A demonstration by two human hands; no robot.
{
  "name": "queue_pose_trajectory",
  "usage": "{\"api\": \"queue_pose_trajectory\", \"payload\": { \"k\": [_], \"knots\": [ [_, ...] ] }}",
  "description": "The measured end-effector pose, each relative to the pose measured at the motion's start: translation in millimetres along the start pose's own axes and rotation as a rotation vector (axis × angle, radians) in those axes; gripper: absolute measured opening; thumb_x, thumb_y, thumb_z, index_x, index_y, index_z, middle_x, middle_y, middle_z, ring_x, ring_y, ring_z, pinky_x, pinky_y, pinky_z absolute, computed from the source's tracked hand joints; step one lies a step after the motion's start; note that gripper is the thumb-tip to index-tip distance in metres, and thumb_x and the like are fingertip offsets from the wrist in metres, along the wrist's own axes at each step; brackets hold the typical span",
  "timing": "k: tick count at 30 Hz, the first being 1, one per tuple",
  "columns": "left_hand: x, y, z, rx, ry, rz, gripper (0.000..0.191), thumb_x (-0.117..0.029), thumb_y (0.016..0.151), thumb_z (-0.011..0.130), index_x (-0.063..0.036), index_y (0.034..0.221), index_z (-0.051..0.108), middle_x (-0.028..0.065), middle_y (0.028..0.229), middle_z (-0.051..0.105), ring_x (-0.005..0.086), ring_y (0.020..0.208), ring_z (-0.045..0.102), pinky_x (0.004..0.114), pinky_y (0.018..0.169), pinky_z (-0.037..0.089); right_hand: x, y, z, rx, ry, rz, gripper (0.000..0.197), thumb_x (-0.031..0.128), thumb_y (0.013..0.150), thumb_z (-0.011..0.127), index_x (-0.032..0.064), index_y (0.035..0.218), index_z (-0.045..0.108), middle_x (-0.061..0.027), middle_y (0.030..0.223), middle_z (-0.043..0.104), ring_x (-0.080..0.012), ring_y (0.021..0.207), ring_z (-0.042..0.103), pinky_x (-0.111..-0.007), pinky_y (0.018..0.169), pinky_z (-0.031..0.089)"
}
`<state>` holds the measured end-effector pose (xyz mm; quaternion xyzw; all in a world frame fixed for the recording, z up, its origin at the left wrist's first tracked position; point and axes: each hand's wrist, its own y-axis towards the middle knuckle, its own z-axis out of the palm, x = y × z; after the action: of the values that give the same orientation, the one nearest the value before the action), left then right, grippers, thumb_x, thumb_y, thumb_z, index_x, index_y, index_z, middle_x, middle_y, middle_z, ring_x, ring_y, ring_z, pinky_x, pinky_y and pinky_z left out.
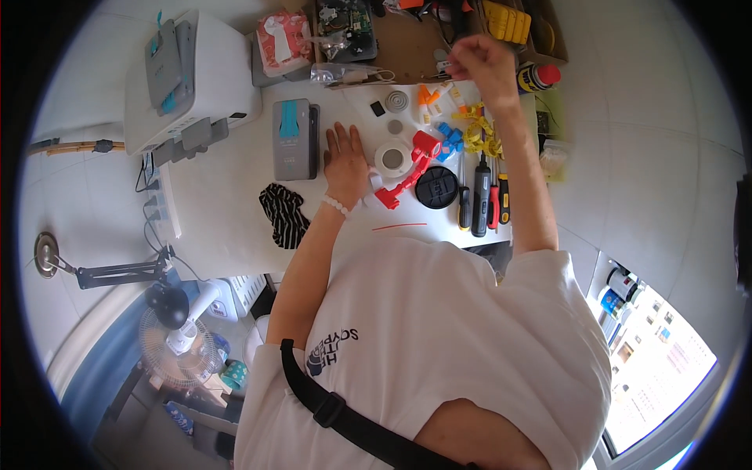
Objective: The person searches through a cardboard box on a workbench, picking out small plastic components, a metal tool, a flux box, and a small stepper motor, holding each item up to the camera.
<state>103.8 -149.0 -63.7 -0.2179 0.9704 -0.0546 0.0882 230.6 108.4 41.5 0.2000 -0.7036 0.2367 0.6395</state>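
Observation:
My left hand [345,167] lies palm down on the white tabletop, fingers spread. It rests between a stack of grey power banks [292,141] and a white round roll [392,158]. A red jointed clamp arm [411,176] lies against the roll, with a black lens cap [436,187] beside it. My right hand [484,67] is over the front edge of a cardboard box [405,41], thumb and fingers drawn together. A small white and metal item [443,67] shows at its fingertips; whether it is gripped is unclear.
Screwdrivers [482,194], a yellow tape measure [479,138], blue blocks [450,141] and orange-capped glue tubes [424,106] lie at the right. A WD-40 can [537,78] stands beyond. A striped black cloth [284,215] and a white printer [217,64] are at the left.

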Motion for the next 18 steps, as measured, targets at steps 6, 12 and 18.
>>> {"api": "queue_pose_trajectory", "payload": {
  "k": [6, 12, 18],
  "knots": [
    [-2.1, -0.2, 2.5, 0.083, -0.028, -0.023, 0.090, -0.030, 0.069, 0.076, -0.0014, 0.140, 0.029, 0.0235, 0.146, 0.022, 0.0394, 0.134, 0.024, 0.046, 0.096, 0.041, -46.0, -113.8, -2.4, 0.030, -0.209, 0.176, 0.012, 0.005, 0.082, 0.059, -0.0044, 0.088, 0.062, -0.0084, 0.075, 0.065, -0.0125, 0.068, 0.061, -0.025, 0.063, 0.050],
    [-1.6, 1.9, -0.7, 0.115, -0.038, -0.005, 0.090, -0.029, 0.071, 0.075, -0.0006, 0.140, 0.026, 0.0249, 0.146, 0.019, 0.0413, 0.134, 0.023, 0.045, 0.101, 0.037, -64.5, -144.7, 5.0, -0.080, -0.431, 0.061, 0.012, 0.008, 0.080, 0.061, -0.0005, 0.088, 0.065, -0.0124, 0.077, 0.067, -0.0198, 0.069, 0.064, -0.028, 0.064, 0.050],
    [1.7, 4.8, -1.3, 0.132, -0.009, 0.006, 0.089, -0.029, 0.071, 0.075, 0.0003, 0.140, 0.025, 0.0265, 0.145, 0.020, 0.0433, 0.133, 0.024, 0.043, 0.104, 0.035, -58.8, -115.9, 14.5, -0.208, -0.799, -0.097, 0.020, 0.010, 0.079, 0.059, 0.0049, 0.097, 0.065, -0.0179, 0.090, 0.066, -0.0334, 0.083, 0.064, -0.042, 0.070, 0.052]
  ]
}}
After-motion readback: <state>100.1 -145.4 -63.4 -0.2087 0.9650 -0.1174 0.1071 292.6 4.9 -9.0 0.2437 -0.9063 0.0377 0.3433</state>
